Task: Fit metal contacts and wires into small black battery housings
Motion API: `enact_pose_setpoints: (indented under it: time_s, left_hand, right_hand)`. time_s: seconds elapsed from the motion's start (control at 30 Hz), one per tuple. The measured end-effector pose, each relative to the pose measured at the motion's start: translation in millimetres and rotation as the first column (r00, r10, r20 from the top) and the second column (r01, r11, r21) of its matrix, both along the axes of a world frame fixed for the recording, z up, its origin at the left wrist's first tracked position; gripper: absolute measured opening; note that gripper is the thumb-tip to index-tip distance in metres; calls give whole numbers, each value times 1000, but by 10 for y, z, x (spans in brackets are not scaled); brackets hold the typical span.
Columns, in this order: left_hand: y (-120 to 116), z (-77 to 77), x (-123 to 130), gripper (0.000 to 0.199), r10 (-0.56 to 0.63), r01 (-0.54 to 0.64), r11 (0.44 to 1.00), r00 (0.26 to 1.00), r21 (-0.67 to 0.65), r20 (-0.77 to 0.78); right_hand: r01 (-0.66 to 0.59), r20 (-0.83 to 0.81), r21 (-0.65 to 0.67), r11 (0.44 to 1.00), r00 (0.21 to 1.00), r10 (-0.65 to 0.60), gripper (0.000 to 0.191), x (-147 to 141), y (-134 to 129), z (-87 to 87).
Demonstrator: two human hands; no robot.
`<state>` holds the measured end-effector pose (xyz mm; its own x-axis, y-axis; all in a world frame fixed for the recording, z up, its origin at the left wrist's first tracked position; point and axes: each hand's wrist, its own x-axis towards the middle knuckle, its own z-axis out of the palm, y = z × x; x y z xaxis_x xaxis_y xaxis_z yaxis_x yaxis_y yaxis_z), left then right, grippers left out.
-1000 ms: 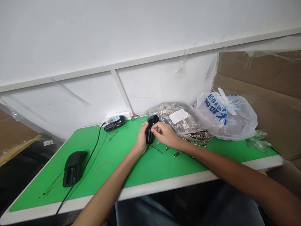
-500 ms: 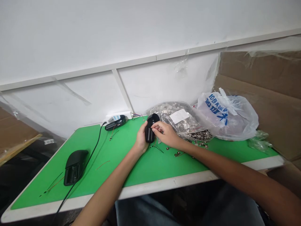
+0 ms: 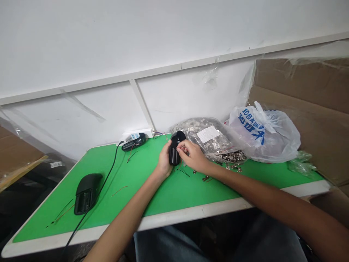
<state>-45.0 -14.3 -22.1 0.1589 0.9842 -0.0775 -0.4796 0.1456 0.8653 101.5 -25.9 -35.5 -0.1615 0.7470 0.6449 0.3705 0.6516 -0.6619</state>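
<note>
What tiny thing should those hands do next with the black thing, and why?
Perhaps guide the thin red wire gently into the black shell, because the right hand seems to pinch it at the shell's edge while the left hand holds the other side.

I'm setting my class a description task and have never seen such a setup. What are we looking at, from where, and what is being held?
There is no machine: these are a person's two bare hands, seen from a camera worn on the head, looking forward and down. The left hand holds a black mouse-shaped casing above the green tabletop. The right hand meets it, fingertips seeming to pinch a thin red wire.

A second black casing lies at the left beside a black cable; a third sits by the white power strip. Toward the right are a clear bag of small metal parts, some spilled, and a white plastic bag with blue lettering.
</note>
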Motion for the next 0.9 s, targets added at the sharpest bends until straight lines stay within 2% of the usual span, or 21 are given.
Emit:
enact_pose_setpoints:
  time_s: [0.17, 0.43, 0.6, 0.73, 0.9]
  left_hand:
    - [-28, 8, 20, 38, 38, -38, 999, 999, 9, 4]
    - [-74, 62, 63, 35, 42, -41, 999, 998, -5, 41]
    - [-57, 29, 44, 32, 44, -46, 998, 998, 31, 50]
    - [-15, -23, 22, 31, 103, -102, 993, 995, 58, -1]
    - [38, -26, 1, 29, 162, -139, 974, 979, 178, -121]
  right_hand:
    - [5, 117, 116, 993, 993, -19, 9, 29, -9, -22]
    - [23, 163, 198, 980, 985, -56, 9, 38, -12, -29]
    - [34, 236, 228, 973, 968, -89, 11, 70, -32, 4]
    - [40, 284, 237, 971, 953, -109, 13, 77, -34, 10]
    - [27, 292, 228, 973, 952, -95, 14, 75, -23, -9]
